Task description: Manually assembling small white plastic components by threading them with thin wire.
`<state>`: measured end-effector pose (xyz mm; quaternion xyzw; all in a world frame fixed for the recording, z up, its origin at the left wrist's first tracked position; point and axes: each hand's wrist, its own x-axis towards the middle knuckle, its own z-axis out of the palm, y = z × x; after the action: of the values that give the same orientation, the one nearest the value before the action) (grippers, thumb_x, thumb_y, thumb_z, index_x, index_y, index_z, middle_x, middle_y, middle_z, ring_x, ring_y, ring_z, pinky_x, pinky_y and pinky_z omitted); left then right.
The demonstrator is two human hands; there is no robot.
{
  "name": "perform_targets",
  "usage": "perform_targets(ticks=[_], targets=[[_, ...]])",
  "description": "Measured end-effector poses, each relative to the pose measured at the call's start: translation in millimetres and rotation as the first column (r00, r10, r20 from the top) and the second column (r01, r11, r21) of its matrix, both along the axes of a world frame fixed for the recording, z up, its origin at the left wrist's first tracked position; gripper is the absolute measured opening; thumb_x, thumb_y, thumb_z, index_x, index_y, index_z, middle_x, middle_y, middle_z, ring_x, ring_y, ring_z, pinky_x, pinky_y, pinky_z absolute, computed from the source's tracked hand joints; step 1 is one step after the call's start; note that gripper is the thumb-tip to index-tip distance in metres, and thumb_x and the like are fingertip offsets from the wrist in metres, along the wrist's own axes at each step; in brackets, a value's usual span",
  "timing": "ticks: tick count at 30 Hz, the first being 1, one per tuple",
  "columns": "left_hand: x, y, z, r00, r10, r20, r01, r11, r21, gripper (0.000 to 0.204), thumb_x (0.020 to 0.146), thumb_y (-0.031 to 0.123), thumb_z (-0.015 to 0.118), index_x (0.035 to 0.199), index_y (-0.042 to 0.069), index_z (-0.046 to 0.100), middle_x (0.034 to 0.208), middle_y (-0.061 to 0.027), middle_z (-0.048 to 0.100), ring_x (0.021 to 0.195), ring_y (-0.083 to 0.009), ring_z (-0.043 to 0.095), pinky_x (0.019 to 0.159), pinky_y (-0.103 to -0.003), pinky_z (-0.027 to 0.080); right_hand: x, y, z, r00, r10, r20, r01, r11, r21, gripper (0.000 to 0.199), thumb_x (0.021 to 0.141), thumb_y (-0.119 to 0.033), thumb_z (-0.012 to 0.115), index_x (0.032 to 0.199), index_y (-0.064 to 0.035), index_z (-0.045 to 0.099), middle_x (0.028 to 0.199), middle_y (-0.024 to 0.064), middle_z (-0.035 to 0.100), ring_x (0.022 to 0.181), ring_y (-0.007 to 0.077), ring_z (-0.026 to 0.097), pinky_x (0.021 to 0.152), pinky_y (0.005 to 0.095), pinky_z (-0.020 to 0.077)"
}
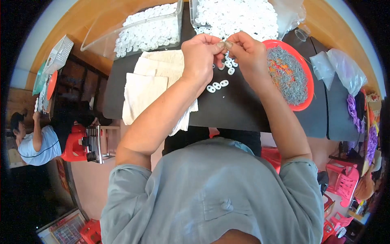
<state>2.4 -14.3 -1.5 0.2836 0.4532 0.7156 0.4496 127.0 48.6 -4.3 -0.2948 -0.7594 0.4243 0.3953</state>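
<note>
In the head view, both bare forearms rise from the grey shirt at the lower edge and converge over the dark table (243, 114). The left hand (200, 55) is curled, knuckles up, with thumb and forefinger pinched together at its right side. The right hand (248, 53) mirrors it, fingertips pinched against those of the left. Between the two pinches sits a very small piece (222, 44); it is too small to tell what it is. Both hands are clamped on it, held above the table rather than resting on it.

Just under the hands, a few loose white rings (221, 75) lie on the table. Beyond the fingertips is a clear container (192, 12) heaped with the same white rings, and to its left a second clear tray (97, 32), tilted, holds more. A red bowl (309, 81) full of small grey metal parts stands just right of the right hand, nearly touching the wrist. A folded white cloth (146, 89) lies under the left forearm. Clear plastic bags (341, 65) lie at the table's far right. Another person (34, 142) in a light shirt is at the left edge, well apart.
</note>
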Motion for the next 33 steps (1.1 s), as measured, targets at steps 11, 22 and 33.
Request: perform_targets(ticks=[11,22,33], targets=[[-9.3,-0.5,2.3,0.992,-0.086,-0.091,0.081,0.996,-0.048,0.008,0.087,0.003,0.063,0.091,-0.003,0.063,0.077,-0.0097,0.066,0.061,-0.0130,0.060,0.050,-0.024,0.046,7.3,3.4,6.7,0.999,0.035,0.034,-0.036,0.999,0.024,0.012,0.091,-0.012,0.058,0.094,-0.0024,0.065,0.072,-0.0032,0.060,0.066,0.0030,0.050,0.057,0.0194,0.0395],[-10.6,-1.6,4.0,0.947,-0.188,-0.259,0.147,0.975,-0.168,0.009,0.088,0.008,0.064,0.085,-0.001,0.063,0.072,-0.0075,0.065,0.059,-0.0123,0.059,0.049,-0.024,0.045,10.8,6.9,9.1,0.985,-0.055,0.162,0.016,0.971,0.237,0.014,0.088,-0.009,0.057,0.094,0.0011,0.063,0.070,0.0034,0.060,0.064,0.0081,0.051,0.058,0.0256,0.0415],[-3.1,-3.7,4.6,0.936,-0.137,-0.325,0.094,0.985,-0.145,0.010,0.088,0.004,0.061,0.079,0.000,0.059,0.066,-0.0045,0.060,0.053,-0.0087,0.054,0.042,-0.023,0.041,8.8,5.3,4.3,0.974,-0.100,0.204,0.011,0.919,0.395,0.011,0.087,-0.006,0.057,0.092,0.0019,0.061,0.071,0.0122,0.062,0.063,0.0176,0.058,0.061,0.0315,0.0459]])
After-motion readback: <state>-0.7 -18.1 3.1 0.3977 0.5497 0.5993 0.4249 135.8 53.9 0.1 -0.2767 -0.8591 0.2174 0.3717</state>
